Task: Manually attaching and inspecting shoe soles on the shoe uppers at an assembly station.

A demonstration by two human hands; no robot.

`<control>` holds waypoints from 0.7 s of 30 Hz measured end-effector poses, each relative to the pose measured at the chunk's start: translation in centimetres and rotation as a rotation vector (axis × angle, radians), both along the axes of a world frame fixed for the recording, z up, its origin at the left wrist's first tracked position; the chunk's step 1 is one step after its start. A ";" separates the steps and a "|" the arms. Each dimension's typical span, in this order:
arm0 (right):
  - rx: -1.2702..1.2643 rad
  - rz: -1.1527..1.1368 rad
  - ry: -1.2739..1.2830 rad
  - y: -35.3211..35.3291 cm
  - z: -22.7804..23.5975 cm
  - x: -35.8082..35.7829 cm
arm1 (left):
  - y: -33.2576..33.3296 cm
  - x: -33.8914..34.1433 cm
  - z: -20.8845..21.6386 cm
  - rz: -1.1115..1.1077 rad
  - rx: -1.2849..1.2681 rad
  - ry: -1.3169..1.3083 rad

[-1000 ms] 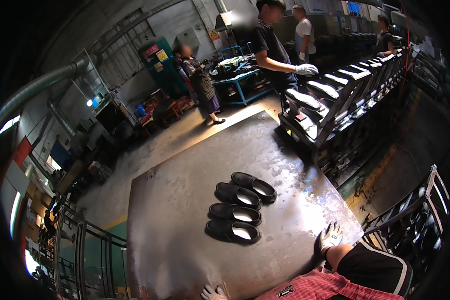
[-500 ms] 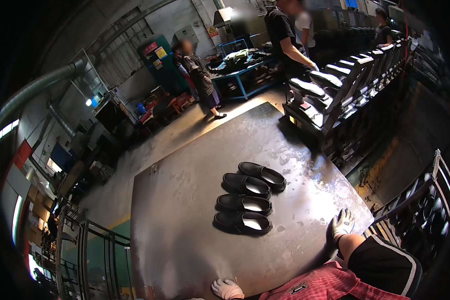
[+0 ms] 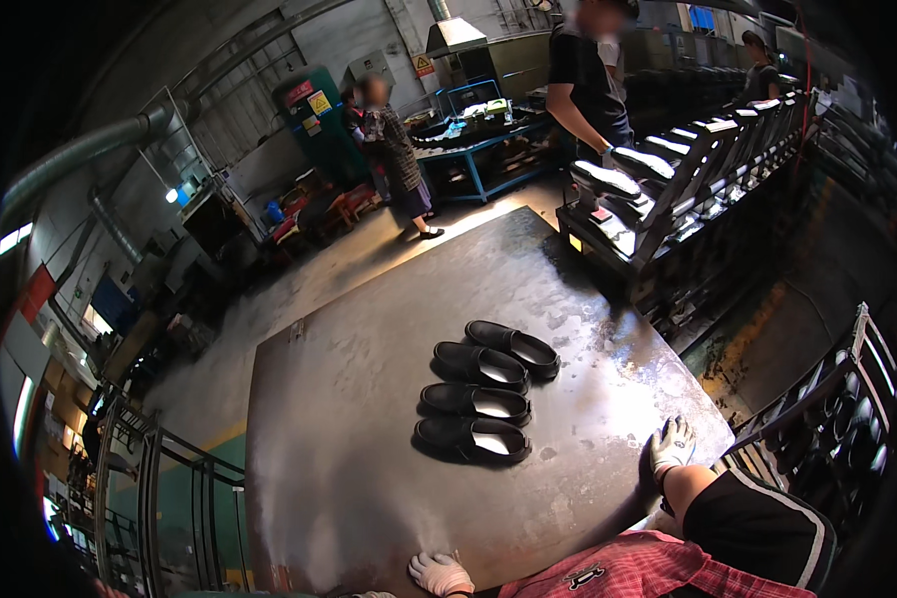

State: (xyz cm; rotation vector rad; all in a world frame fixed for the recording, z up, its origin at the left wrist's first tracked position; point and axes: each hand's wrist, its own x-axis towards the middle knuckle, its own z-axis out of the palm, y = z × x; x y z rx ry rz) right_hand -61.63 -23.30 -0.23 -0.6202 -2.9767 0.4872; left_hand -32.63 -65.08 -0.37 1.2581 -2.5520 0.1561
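Several black slip-on shoes (image 3: 480, 369) with pale insoles lie in a row on a large metal-topped table (image 3: 339, 399), toes toward the left. My right hand (image 3: 674, 445), in a white glove, rests flat on the table's right edge with its fingers spread. At the near edge, my left hand (image 3: 439, 575), gloved too, lies on the tabletop with its fingers stretched out. Neither hand holds anything, and both are apart from the shoes.
Beyond the table's far right corner stands a long rack (image 3: 668, 199) carrying shoe forms, with a person (image 3: 593, 90) reaching to it. Other people (image 3: 399, 149) stand farther back near a blue-framed bench (image 3: 483, 169). Metal frames (image 3: 184, 498) flank the left side; another rack (image 3: 827, 419) stands at right.
The view has shifted slightly. At the long rack, the person stands a little farther right, one arm still on a form. My hands stay at the table edges, and the shoes keep their arrangement.
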 end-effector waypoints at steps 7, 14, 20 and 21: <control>0.015 0.004 0.025 0.7 -0.2 0.1 | 0.1 -2.1 0.5 0.158 0.172 0.097; -0.010 0.005 0.028 0.0 0.3 0.1 | 0.1 -1.5 0.7 0.156 0.163 0.063; 0.022 0.010 0.049 0.0 0.3 0.2 | 0.1 -0.3 0.3 0.006 -0.012 -0.040; 0.025 0.012 0.040 0.0 0.4 0.3 | 0.2 -0.2 0.3 0.006 -0.011 -0.041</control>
